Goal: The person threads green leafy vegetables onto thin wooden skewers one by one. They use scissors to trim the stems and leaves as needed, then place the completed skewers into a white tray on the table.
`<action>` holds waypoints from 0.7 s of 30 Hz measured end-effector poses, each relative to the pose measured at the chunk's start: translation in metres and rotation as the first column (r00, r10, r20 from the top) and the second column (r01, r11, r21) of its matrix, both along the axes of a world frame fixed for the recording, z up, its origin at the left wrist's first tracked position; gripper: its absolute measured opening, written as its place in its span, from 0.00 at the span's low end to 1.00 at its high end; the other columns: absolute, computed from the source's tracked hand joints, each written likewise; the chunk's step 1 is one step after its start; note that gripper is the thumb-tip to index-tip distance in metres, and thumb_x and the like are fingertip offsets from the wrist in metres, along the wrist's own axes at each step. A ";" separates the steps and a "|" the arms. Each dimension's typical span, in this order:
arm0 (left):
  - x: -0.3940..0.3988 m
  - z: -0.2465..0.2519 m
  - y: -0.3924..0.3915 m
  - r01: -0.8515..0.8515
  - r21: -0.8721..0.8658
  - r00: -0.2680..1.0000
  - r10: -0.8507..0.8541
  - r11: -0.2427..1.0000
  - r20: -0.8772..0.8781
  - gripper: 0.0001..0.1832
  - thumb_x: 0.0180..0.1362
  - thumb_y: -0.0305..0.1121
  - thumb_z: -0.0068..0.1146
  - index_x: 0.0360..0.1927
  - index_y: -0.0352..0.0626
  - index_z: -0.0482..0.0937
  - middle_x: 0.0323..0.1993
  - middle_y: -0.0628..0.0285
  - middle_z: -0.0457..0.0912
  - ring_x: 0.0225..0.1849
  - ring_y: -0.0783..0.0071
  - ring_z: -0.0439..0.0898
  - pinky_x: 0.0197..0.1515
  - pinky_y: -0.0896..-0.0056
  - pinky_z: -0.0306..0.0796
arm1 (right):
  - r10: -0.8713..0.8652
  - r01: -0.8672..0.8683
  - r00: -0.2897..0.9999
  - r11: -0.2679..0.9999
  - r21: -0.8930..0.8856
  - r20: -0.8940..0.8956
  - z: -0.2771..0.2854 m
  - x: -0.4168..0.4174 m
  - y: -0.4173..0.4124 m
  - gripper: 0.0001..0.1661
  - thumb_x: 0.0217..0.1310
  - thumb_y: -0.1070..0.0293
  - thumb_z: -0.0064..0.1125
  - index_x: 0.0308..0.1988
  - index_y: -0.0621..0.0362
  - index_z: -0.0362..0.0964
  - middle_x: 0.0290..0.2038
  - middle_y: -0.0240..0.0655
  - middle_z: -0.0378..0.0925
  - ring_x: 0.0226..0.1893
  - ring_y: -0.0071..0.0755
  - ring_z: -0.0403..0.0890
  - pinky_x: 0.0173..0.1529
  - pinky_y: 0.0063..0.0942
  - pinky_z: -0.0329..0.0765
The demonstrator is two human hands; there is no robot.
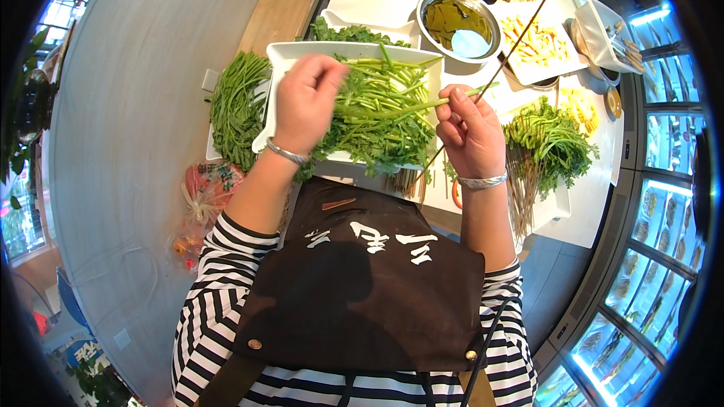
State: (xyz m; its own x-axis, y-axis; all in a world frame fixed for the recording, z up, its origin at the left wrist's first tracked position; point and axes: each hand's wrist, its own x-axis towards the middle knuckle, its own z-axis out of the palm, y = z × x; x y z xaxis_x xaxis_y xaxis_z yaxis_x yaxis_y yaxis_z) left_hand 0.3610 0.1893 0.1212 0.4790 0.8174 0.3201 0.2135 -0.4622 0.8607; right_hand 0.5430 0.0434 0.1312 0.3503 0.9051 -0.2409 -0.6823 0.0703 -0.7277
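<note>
My right hand (469, 130) pinches a green leafy-vegetable stem (404, 108) together with a long, thin brown skewer (516, 42). The skewer slants up to the right, and the stem runs left across the white tray (270, 96). Cut stems and leafy greens (384, 138) fill that tray. Over its left part is my left hand (313, 96), blurred, with curled fingers; whether it holds a leaf cannot be made out. More bare skewers (408, 181) lie below the tray's near edge.
Left of the tray lies a heap of greens (240, 107), with a tied plastic bag (209, 189) below. Behind stands a steel bowl (459, 22) of dark green pieces in liquid. Skewered greens (546, 144) and a tray of pale strips (534, 42) are right. Lit display fridges (662, 209) line the right side.
</note>
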 end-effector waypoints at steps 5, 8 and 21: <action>-0.018 -0.001 0.038 -0.077 -0.259 0.955 0.146 0.963 0.259 0.04 0.60 0.26 0.55 0.33 0.37 0.80 0.26 0.70 0.79 0.25 0.86 0.72 0.28 0.86 0.66 | 0.035 -0.035 0.999 0.999 0.019 0.018 -0.003 0.005 -0.006 0.10 0.64 0.65 0.53 0.36 0.61 0.73 0.22 0.31 0.74 0.14 0.14 0.59 0.18 0.13 0.54; -0.025 0.001 0.053 -0.090 -0.294 0.918 0.193 0.952 0.346 0.06 0.59 0.28 0.56 0.37 0.37 0.81 0.26 0.70 0.80 0.24 0.88 0.73 0.28 0.87 0.69 | 0.061 -0.061 0.998 0.998 -0.004 0.017 -0.006 0.005 -0.008 0.10 0.64 0.65 0.53 0.36 0.61 0.73 0.22 0.31 0.73 0.14 0.14 0.59 0.18 0.13 0.55; -0.006 0.001 -0.022 0.388 -0.199 0.894 -0.420 0.900 -0.158 0.16 0.64 0.35 0.48 0.51 0.37 0.76 0.39 0.58 0.82 0.42 0.71 0.78 0.47 0.70 0.71 | 0.167 -0.158 0.983 0.981 -0.111 0.077 -0.016 -0.015 0.002 0.08 0.63 0.65 0.54 0.36 0.58 0.74 0.22 0.27 0.74 0.14 0.11 0.61 0.19 0.11 0.55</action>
